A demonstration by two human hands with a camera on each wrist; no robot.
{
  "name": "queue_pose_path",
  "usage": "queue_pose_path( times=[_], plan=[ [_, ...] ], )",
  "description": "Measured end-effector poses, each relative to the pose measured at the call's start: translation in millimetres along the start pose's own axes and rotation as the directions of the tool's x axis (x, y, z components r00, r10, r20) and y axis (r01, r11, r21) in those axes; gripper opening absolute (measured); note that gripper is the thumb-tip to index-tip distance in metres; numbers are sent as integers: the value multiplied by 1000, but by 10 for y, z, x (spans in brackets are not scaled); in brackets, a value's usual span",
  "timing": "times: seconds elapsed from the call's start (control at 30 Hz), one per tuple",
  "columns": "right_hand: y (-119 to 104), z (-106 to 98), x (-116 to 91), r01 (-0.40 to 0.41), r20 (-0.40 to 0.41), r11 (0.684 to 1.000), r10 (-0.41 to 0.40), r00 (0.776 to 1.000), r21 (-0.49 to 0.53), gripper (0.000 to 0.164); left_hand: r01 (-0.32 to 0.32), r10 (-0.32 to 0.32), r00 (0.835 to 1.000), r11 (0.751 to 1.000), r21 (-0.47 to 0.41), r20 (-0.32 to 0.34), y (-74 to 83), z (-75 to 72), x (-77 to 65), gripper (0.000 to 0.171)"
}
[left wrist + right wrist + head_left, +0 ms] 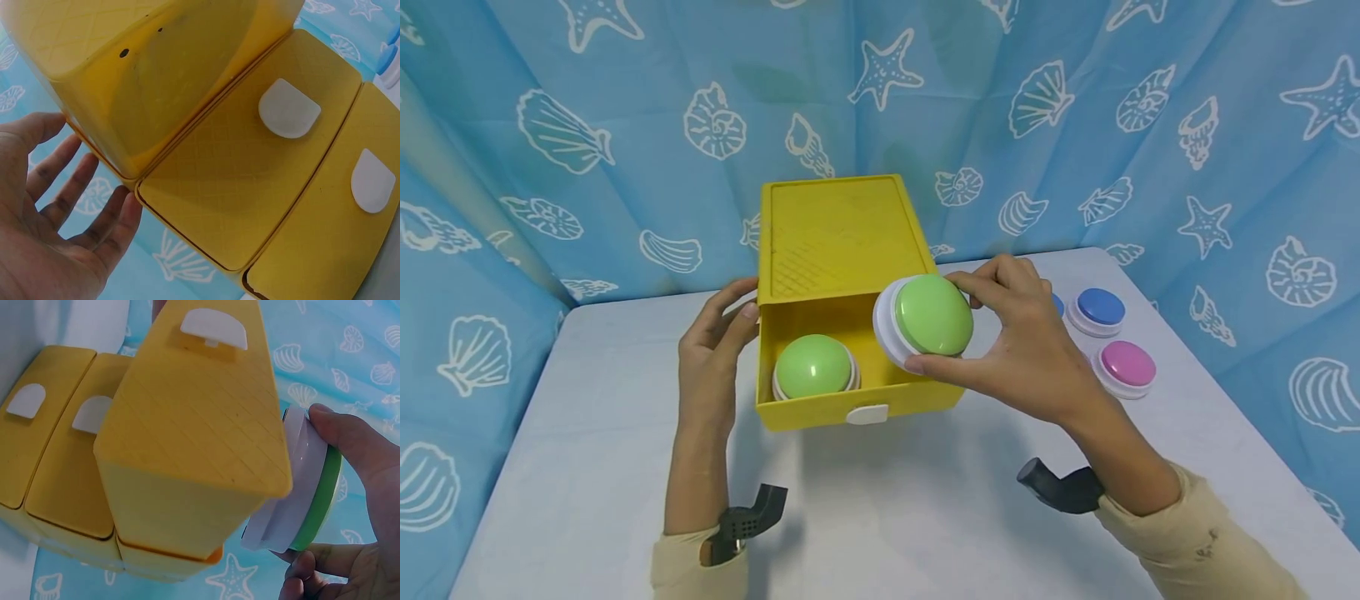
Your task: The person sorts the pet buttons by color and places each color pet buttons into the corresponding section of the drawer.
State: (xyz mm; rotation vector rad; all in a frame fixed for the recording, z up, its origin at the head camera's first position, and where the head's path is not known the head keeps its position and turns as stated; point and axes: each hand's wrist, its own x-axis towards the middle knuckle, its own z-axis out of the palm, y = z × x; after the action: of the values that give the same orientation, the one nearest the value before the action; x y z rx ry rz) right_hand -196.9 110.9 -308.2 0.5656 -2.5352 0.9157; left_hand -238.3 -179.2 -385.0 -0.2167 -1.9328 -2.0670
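My right hand [1037,358] pinches a green push button [934,315] with a white base between thumb and fingers. The button is tilted over the right part of the pulled-out top drawer [808,412] of a yellow drawer unit [842,237]. Inside that drawer, on the left, sits another green push button [812,367]. My left hand [711,358] is at the unit's left side, its fingertips at the edge below the drawer. In the right wrist view, the held button [306,481] is beside the drawer front, its green dome facing away from the drawer.
Two more drawers [206,200] with white handles [289,109] are closed beneath the top one. On the white table [610,417] at right stand a blue push button [1101,307], a pink one [1127,364] and another blue one partly hidden. A blue seashell curtain [850,100] hangs behind.
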Motion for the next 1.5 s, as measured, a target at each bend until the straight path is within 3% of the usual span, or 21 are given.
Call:
queue_pose_path(
  times=[0.23,0.33,0.43,0.53,0.67,0.77,0.87,0.93,1.0,1.07,1.23,1.3,1.4,1.5],
  plan=[
    [-54,117,9,7,19,1000,-7,1000,-9,75,6,-6,1000,1000,14,-17,138,-28,-27,37],
    [-108,120,-104,21,-79,999,-17,997,49,59,-11,11,1000,999,39,-5,145,-28,-12,37],
    [-175,136,-252,57,-203,991,-32,979,120,35,-24,23,1000,998,65,17,118,-16,-5,38],
    [-232,191,-399,96,-238,981,-53,970,170,23,-11,10,1000,997,76,17,71,-2,-22,38],
    [-262,266,-548,95,-150,985,-73,986,147,20,0,-1,1000,998,70,18,30,40,-39,38],
    [-267,259,-606,58,-1,993,-58,998,103,32,-1,-1,1000,999,53,23,25,57,-39,38],
    [-262,248,-622,39,118,993,-53,992,115,44,-4,3,1000,999,40,20,42,49,-37,37],
    [-257,274,-607,61,109,985,-79,991,164,48,-3,3,1000,999,42,11,61,41,-37,37],
    [-244,314,-589,106,53,974,-119,992,198,41,-2,1,1000,999,44,6,69,35,-39,37],
    [-250,361,-590,99,36,975,-109,993,198,32,6,-7,1000,999,50,6,56,22,-32,37],
    [-264,513,-628,-17,177,997,4,984,75,16,21,-21,1000,999,42,11,-64,-24,-26,38],
    [-261,582,-621,3,145,1000,-4,989,7,14,18,-18,1000,999,40,10,-77,-28,-22,38],
    [-257,649,-609,42,29,996,-40,999,-77,12,12,-13,1000,999,40,10,-48,-21,-19,38],
    [-243,683,-605,88,-78,993,-94,993,-74,13,10,-10,1000,999,39,12,6,-4,-21,38]
  ],
)
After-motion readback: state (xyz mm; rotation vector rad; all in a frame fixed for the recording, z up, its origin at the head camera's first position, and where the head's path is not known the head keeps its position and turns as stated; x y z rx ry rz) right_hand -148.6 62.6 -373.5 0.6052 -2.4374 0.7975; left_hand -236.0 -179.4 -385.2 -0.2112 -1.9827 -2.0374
